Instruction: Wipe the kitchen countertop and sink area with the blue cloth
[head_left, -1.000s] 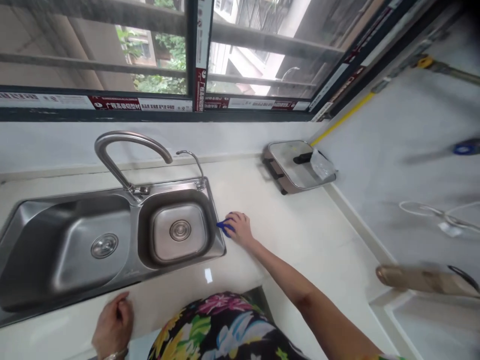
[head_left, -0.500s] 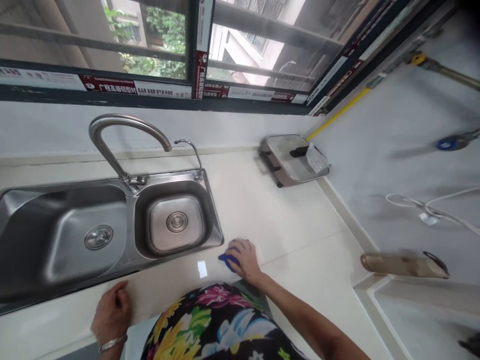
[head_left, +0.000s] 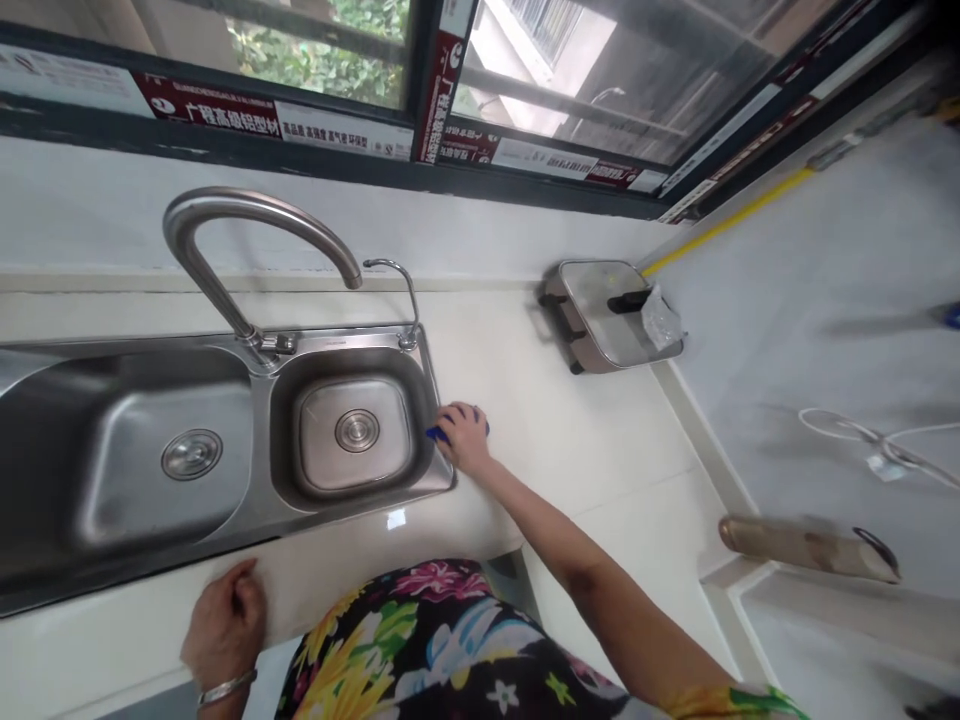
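Observation:
My right hand [head_left: 465, 440] is closed over a blue cloth [head_left: 437, 433], pressing it at the right rim of the steel double sink [head_left: 259, 440]. Most of the cloth is hidden under my fingers; only blue edges show on either side. My left hand [head_left: 226, 617], with a bracelet at the wrist, rests as a loose fist on the front strip of the white counter [head_left: 337, 545], with nothing seen in it.
A large curved faucet [head_left: 262, 208] and a thin small tap [head_left: 411, 290] rise behind the sink. At the back right corner stands a rectangular electric pan [head_left: 592, 335] with a plastic bag [head_left: 661, 318] on it. A brown cylindrical object [head_left: 810, 548] lies by the right wall.
My right hand has moved the blue cloth forward, away from me, from the sink's front corner to its right rim. The left hand stays in place. The view has shifted slightly.

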